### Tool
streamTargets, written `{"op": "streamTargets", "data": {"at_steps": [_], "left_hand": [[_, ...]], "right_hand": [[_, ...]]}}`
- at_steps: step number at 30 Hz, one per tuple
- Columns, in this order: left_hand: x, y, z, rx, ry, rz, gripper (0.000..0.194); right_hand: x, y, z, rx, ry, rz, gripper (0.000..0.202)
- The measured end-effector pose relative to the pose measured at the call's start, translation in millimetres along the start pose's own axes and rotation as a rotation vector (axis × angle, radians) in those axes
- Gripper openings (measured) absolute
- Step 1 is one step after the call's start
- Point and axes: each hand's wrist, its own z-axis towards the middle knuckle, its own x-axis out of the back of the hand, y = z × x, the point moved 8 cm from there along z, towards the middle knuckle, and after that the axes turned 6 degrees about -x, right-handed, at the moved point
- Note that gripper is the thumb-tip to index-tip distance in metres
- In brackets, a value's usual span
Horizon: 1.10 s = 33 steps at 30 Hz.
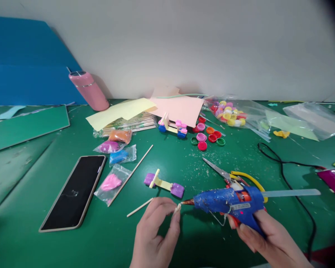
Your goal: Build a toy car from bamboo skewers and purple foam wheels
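My right hand (264, 236) grips a blue hot glue gun (220, 202), fingers around its handle, with a clear glue stick (292, 192) jutting from its back. Its copper-coloured nozzle points left, at or very near a small pale piece (178, 207) pinched between the thumb and index finger of my left hand (158, 230). What kind of piece this is I cannot make out. Just beyond my left hand lies a small pale-yellow model frame with purple caps (164, 184) at its ends. A short wooden stick (139, 207) lies left of my left fingers.
Scissors (219, 168) and yellow-handled pliers (248, 178) lie behind the glue gun. Bottle caps (202, 137), a second model (173, 126) and paper sheets (181, 108) are farther back. Leftward are a phone (74, 193), clay bags (111, 182) and a pink bottle (89, 91). A black cord (290, 186) curves at right.
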Motion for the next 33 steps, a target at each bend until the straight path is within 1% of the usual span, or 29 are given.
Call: {"op": "streamTargets", "data": {"at_steps": [2, 7, 9, 13, 19, 22, 26, 33], "left_hand": [[-0.5, 0.5, 0.3, -0.003, -0.007, 0.003, 0.011], [-1.4, -2.5, -0.3, 0.018, -0.003, -0.029, 0.011], [-2.1, -4.2, -1.1, 0.036, -0.007, -0.057, 0.011], [-3.1, -4.9, -1.6, 0.065, -0.021, -0.106, 0.012], [-3.6, -3.9, 0.0, 0.069, -0.027, -0.11, 0.01], [-4.1, -4.1, 0.3, 0.069, -0.032, -0.095, 0.01], [-4.6, -4.3, -0.6, 0.058, -0.031, -0.081, 0.011], [-5.3, -6.8, -2.4, 0.056, -0.04, -0.118, 0.012]], "right_hand": [[-1.8, 0.2, 0.5, 0.011, -0.041, -0.031, 0.024], [1.8, 1.4, 0.7, 0.037, -0.051, -0.071, 0.025], [0.7, 3.2, 0.9, 0.031, -0.074, -0.084, 0.024], [-3.0, 6.0, 2.0, -0.003, -0.118, -0.068, 0.025], [-3.1, 7.5, 2.5, -0.054, -0.108, -0.006, 0.027], [-3.5, 6.6, 2.0, -0.045, -0.114, -0.014, 0.028], [-5.9, 8.1, 2.8, -0.054, -0.154, -0.001, 0.031], [-7.1, 6.5, 5.2, -0.048, -0.174, 0.029, 0.029]]}}
